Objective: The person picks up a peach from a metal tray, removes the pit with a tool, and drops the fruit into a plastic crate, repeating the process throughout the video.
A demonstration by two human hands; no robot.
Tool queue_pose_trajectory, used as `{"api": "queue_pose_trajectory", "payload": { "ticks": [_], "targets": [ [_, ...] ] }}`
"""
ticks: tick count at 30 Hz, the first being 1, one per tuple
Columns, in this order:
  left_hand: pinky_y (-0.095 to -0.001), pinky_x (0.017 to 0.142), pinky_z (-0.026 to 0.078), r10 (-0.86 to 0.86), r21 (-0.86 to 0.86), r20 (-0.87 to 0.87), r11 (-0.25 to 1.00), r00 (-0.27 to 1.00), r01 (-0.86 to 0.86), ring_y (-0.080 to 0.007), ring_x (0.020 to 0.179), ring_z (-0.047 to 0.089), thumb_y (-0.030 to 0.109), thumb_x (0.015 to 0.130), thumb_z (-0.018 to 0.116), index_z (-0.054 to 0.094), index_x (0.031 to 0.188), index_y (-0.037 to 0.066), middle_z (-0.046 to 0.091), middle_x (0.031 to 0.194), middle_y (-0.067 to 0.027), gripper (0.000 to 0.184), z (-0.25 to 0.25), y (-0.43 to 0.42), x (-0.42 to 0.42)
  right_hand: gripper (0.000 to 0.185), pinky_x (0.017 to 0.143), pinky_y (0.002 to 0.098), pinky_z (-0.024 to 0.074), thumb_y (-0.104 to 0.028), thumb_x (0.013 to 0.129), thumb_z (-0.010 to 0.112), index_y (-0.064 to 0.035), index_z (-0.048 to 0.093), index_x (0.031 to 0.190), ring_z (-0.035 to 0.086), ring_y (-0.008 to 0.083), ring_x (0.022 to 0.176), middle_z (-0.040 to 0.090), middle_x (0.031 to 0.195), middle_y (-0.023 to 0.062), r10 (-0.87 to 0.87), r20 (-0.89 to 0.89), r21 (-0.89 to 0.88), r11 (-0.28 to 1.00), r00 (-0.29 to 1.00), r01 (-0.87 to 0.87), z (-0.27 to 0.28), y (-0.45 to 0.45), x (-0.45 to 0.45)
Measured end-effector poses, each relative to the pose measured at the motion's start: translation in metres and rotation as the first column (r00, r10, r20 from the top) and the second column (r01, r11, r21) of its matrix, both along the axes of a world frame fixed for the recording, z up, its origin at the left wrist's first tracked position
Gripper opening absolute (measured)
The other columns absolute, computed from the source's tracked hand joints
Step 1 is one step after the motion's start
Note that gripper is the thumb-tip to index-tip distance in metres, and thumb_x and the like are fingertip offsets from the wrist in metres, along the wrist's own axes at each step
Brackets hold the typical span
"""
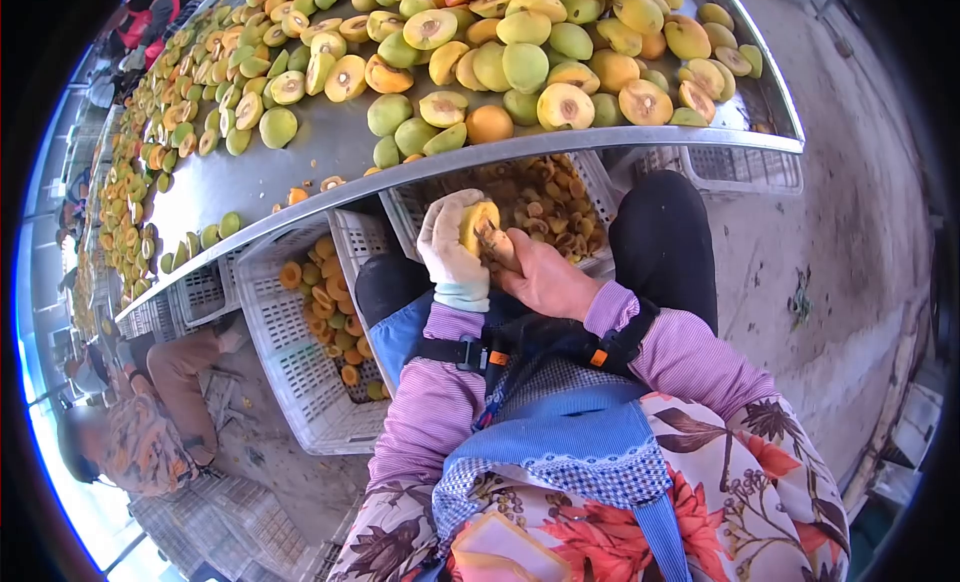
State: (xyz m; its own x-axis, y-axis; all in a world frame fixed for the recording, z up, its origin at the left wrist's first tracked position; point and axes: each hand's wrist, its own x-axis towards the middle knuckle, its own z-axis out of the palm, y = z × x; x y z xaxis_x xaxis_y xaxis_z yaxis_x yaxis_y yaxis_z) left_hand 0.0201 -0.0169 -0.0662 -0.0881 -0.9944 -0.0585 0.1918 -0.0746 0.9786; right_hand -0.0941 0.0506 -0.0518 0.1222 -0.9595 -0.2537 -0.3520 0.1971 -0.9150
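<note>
My left hand [452, 244], in a pale work glove, is closed around a yellow fruit half [478, 227] that looks like mango. Its cut face is turned towards my right hand [550, 275]. That hand is bare and closed on a short brown tool [497, 248] like a small knife or scoop. The tool's working end meets the cut face, and its exact shape is hidden. Both hands are above my lap, over a white crate [597, 182] holding brownish cut pieces and scraps [560, 202].
A metal table [330, 132] in front bears many green and orange fruit halves [430, 29]. Its raised rim [500, 160] runs just beyond my hands. To my left, another white crate [310, 412] holds hollowed orange halves [335, 307]. A co-worker [150, 422] sits farther left.
</note>
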Motion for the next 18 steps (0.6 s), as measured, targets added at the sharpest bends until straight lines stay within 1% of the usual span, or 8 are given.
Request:
{"api": "queue_pose_trajectory", "payload": {
  "ticks": [2,3,6,7,10,13,16,18],
  "targets": [
    [-0.033,0.077,0.051,-0.126,0.143,-0.074,0.98,0.989,0.136,-0.0234,0.082,0.062,0.019,0.094,0.041,0.059,0.094,-0.006,0.063,0.09,-0.0126,0.03,-0.01,-0.004,0.01,0.032,0.073,0.043,0.0455,-0.012,0.081,0.057,0.0027,0.042,0.104,0.057,0.0443,0.082,0.058,0.083,0.0258,0.027,-0.061,-0.06,0.998,0.998,-0.031,-0.006,0.003,-0.003],
    [-0.0339,0.075,0.051,-0.105,0.361,-0.298,0.908,0.949,0.214,-0.025,0.08,0.062,0.02,0.094,0.042,0.058,0.094,-0.006,0.063,0.087,-0.014,0.032,-0.009,-0.008,0.012,0.032,0.073,0.0438,0.0454,-0.012,0.08,0.057,0.0025,0.041,0.105,0.056,0.0445,0.083,0.058,0.083,0.0261,0.074,-0.121,-0.006,0.997,0.99,-0.076,-0.006,0.004,-0.005],
    [-0.0336,0.074,0.051,-0.114,0.631,-0.231,0.738,0.966,0.238,-0.0253,0.08,0.062,0.021,0.093,0.044,0.058,0.094,-0.007,0.063,0.086,-0.0146,0.031,-0.009,-0.018,0.011,0.035,0.074,0.0457,0.0451,-0.012,0.08,0.057,0.0019,0.041,0.107,0.056,0.0444,0.085,0.058,0.084,0.0267,0.187,-0.256,0.106,0.981,0.948,-0.164,-0.002,0.006,-0.013],
    [-0.0323,0.074,0.051,-0.119,0.61,-0.274,0.746,0.954,0.268,-0.0249,0.079,0.062,0.02,0.092,0.048,0.058,0.095,-0.007,0.063,0.087,-0.0144,0.029,-0.015,-0.019,0.014,0.035,0.074,0.0461,0.0451,-0.012,0.079,0.057,0.0016,0.041,0.108,0.056,0.0442,0.084,0.058,0.084,0.0268,0.198,-0.277,0.1,0.979,0.94,-0.177,-0.001,0.005,-0.015],
    [-0.0312,0.074,0.051,-0.335,0.229,-0.084,0.91,0.939,0.345,-0.0227,0.079,0.062,0.017,0.088,0.054,0.061,0.094,-0.004,0.064,0.086,-0.0127,0.023,0.001,-0.006,0.014,0.036,0.073,0.0469,0.045,-0.012,0.078,0.057,0.0014,0.042,0.108,0.057,0.043,0.084,0.059,0.083,0.0262,0.229,-0.29,0.067,0.973,0.929,-0.219,-0.003,0.002,-0.023],
    [-0.0285,0.075,0.049,-0.355,0.34,-0.152,0.857,0.922,0.386,-0.0198,0.082,0.061,0.012,0.083,0.057,0.064,0.092,-0.001,0.064,0.087,-0.0102,0.018,-0.01,0.002,0.018,0.034,0.072,0.0466,0.0456,-0.012,0.078,0.056,0.0018,0.044,0.106,0.058,0.0425,0.082,0.06,0.081,0.0252,0.238,-0.365,0.06,0.971,0.9,-0.233,0.002,0.01,-0.024],
    [-0.0264,0.075,0.048,-0.507,0.165,0.224,0.862,0.832,0.48,-0.0173,0.084,0.061,0.011,0.081,0.058,0.066,0.09,0.0,0.064,0.086,-0.0088,0.016,-0.005,0.002,0.024,0.039,0.069,0.0456,0.0463,-0.013,0.078,0.058,0.0016,0.043,0.111,0.058,0.0428,0.079,0.059,0.078,0.0249,0.254,-0.387,0.055,0.966,0.886,-0.253,-0.002,0.019,-0.019],
    [-0.0256,0.071,0.048,-0.513,0.272,0.167,0.845,0.842,0.46,-0.0161,0.079,0.061,0.01,0.082,0.058,0.066,0.088,-0.001,0.064,0.085,-0.0084,0.015,0.0,0.001,0.021,0.039,0.068,0.0449,0.0468,-0.014,0.079,0.058,0.0018,0.043,0.112,0.058,0.0426,0.076,0.058,0.075,0.0238,0.251,-0.311,0.015,0.966,0.917,-0.259,-0.001,0.017,-0.018]
  ]
}}
